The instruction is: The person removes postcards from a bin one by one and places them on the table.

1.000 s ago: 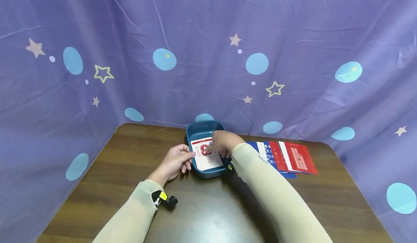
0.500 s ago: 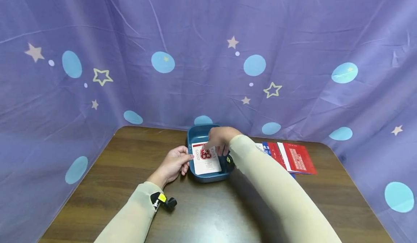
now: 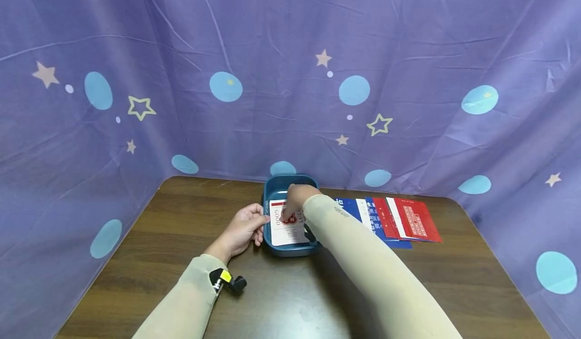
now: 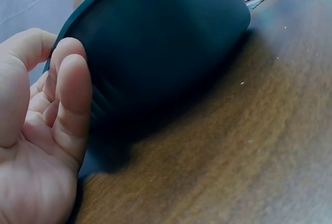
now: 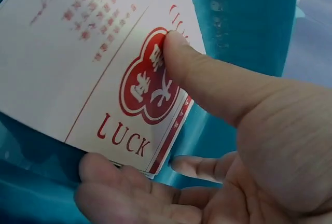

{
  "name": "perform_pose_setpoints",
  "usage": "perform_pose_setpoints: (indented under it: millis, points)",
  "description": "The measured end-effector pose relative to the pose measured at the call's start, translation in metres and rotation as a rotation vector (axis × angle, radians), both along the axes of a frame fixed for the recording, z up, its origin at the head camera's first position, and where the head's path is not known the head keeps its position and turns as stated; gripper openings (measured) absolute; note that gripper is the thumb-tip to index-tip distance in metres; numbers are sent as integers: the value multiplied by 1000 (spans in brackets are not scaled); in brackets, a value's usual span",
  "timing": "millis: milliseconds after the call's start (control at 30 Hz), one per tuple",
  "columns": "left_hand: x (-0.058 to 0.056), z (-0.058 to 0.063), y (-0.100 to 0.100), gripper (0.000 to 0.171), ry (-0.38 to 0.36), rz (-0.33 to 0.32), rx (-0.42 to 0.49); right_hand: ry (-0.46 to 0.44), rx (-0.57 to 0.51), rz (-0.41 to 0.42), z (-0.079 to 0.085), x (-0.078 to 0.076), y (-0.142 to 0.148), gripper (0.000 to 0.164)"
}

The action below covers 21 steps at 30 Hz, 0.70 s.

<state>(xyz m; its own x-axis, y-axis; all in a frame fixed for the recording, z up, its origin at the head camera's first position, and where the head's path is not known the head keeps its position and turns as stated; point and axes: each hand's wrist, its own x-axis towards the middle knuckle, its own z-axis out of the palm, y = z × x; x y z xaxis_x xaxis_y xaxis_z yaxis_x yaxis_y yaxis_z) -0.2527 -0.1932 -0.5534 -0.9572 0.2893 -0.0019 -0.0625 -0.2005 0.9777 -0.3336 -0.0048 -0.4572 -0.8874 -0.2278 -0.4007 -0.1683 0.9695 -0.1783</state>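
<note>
A teal plastic box (image 3: 299,252) stands on the table, with a white card (image 3: 287,237) lying inside it. The card bears a red emblem and the letters "GOOD" and "LUCK". My left hand (image 3: 245,226) grips the box's left rim, thumb over the edge; in the left wrist view its fingers lie against the outer wall. Reaching into the box, my right hand (image 5: 249,136) has its thumb on the emblem and its fingers at the card's edge, pinching it. More layers show under the card's corner in the right wrist view.
Right of the box, several red, white and blue paper envelopes (image 3: 414,220) lie fanned out on the wooden table (image 3: 181,218). A purple curtain (image 3: 281,36) with stars and blue spots hangs behind the table and along its sides.
My right hand has shifted left over the card, and its wrist has turned. The card now lies straighter in the box. My left hand keeps its grip on the rim.
</note>
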Motion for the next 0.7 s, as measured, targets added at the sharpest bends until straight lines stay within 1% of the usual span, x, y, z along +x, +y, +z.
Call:
perform_pose_setpoints:
  millis: [67,133,200,233,300,367,400,500,567,600,633,700]
  points:
    - [0,0,1,17,-4,-7,-9,-26,-29,-17,-2,-2,4,92]
    - [0,1,2,16,-6,-12,-14,-51,-53,-28,-1,-3,8,89]
    - [0,1,3,15,-11,-12,-13,-77,-74,-27,2,-5,12,78]
    - [0,2,2,15,-9,-10,-8,-78,-87,-23,4,-7,12,69]
    - [-1,1,2,15,-7,-8,-1,-54,-95,7,11,-8,14,52]
    - [-1,1,2,16,-5,-7,1,0,-121,44,19,-8,18,42]
    - [-2,1,2,16,-3,-7,1,29,-161,47,22,-7,21,41]
    - [-2,1,2,15,4,-16,-3,114,-307,45,32,-1,38,52]
    - [-1,1,2,14,7,-24,0,142,-428,18,36,4,53,61]
    - [-1,1,2,13,8,-29,2,151,-488,-1,37,7,62,64]
    - [-1,1,2,13,9,-33,4,165,-533,-9,38,9,71,63]
    - [-1,1,1,13,11,-37,7,178,-620,-36,38,13,89,55]
